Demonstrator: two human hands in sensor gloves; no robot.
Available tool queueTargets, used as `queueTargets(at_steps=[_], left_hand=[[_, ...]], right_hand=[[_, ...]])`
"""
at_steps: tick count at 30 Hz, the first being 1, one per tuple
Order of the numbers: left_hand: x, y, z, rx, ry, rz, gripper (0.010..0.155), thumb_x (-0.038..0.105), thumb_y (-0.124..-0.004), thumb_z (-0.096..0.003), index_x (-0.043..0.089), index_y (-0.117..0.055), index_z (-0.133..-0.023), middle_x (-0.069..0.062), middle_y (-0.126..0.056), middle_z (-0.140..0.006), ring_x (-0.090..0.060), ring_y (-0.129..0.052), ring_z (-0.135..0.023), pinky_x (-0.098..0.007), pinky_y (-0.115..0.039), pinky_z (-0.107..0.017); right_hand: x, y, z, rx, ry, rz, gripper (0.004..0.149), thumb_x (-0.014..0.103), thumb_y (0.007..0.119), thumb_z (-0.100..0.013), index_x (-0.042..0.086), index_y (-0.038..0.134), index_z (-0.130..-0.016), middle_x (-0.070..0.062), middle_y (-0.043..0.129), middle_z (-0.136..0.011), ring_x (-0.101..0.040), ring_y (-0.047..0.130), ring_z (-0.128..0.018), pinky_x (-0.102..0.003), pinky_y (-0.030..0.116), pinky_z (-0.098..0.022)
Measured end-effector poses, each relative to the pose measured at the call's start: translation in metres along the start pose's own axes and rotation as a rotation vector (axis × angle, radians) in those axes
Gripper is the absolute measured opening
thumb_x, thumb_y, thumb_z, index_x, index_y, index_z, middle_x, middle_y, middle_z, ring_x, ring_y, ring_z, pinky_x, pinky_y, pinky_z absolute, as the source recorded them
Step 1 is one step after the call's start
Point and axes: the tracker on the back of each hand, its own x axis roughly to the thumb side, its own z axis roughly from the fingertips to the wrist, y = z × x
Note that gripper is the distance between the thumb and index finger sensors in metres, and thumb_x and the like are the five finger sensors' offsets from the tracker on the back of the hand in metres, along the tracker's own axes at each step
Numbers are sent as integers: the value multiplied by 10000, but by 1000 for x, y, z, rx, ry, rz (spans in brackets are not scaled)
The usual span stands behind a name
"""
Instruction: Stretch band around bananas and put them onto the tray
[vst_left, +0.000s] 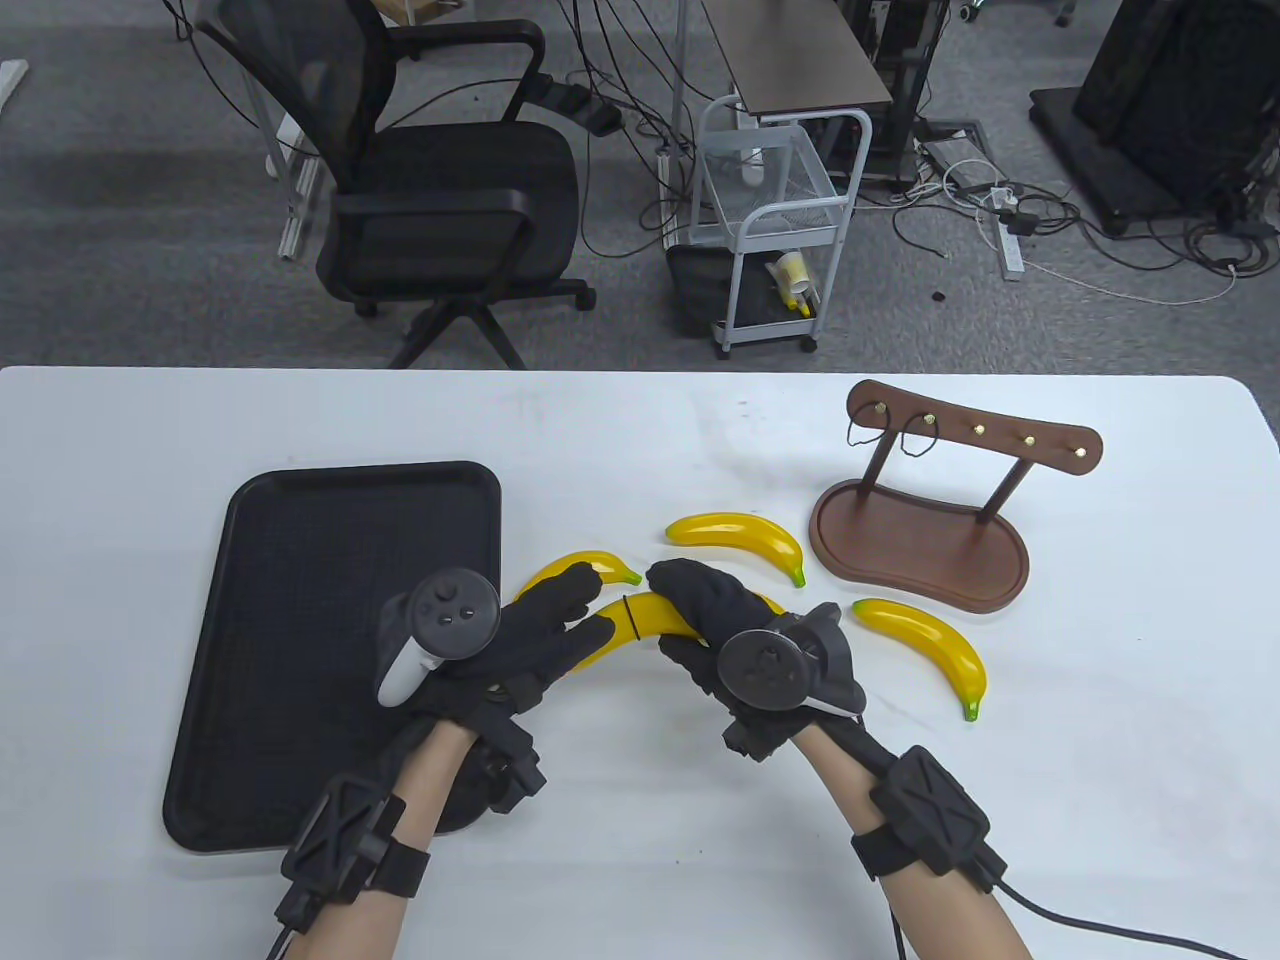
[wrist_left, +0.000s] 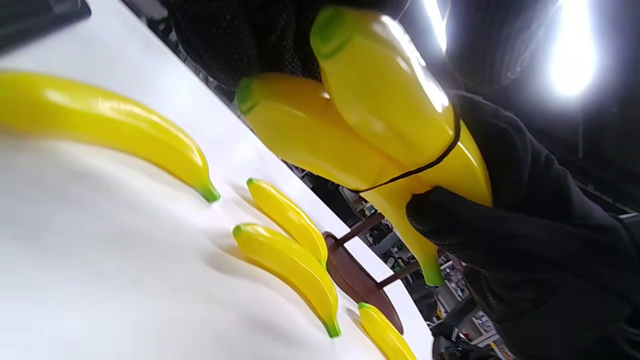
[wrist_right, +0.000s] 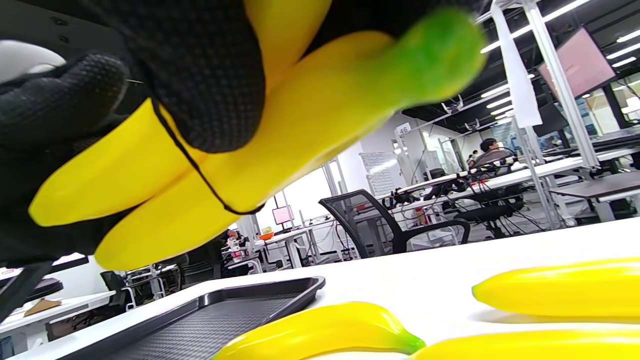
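Note:
Two yellow bananas (vst_left: 645, 615) are held together above the table, with a thin black band (vst_left: 632, 620) looped around them. My right hand (vst_left: 672, 612) grips the pair from the right, its fingers (wrist_right: 210, 75) curled over them beside the band (wrist_right: 192, 167). My left hand (vst_left: 592, 608) holds the pair's left end with its fingertips. From the left wrist the band (wrist_left: 430, 162) crosses both bananas (wrist_left: 380, 95). The black tray (vst_left: 300, 540) lies to the left, partly under my left wrist. Several loose bananas lie on the table, one (vst_left: 740, 535) behind the hands and one (vst_left: 925, 650) to the right.
A brown wooden stand (vst_left: 920, 545) with brass hooks stands at the right, and more black bands (vst_left: 915, 438) hang on it. Another banana (vst_left: 560, 570) lies just behind my left fingers. An office chair and a small cart stand on the floor beyond the table.

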Motion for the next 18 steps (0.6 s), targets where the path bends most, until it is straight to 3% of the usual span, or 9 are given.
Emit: queueTargets(at_steps=[11, 18], left_hand=[[19, -9, 2, 55, -33, -335, 711, 559, -768, -562, 257, -499, -1146, -52, -625, -1206, -348, -801, -1044, -470, -696, -774], [24, -12, 3, 87, -34, -439, 661, 480, -811, -565, 283, -520, -1125, 0, -719, -1137, -293, -866, -997, -448, -736, -756]], right_hand=[[-2, 6, -3, 45, 153, -134, 700, 282, 917, -466, 75, 596, -1053, -171, 745, -1008, -372, 855, -848, -493, 788, -582], [-6, 11, -3, 72, 179, -211, 698, 282, 916, -467, 71, 596, -1052, -177, 746, -1003, -373, 857, -842, -492, 788, -578]])
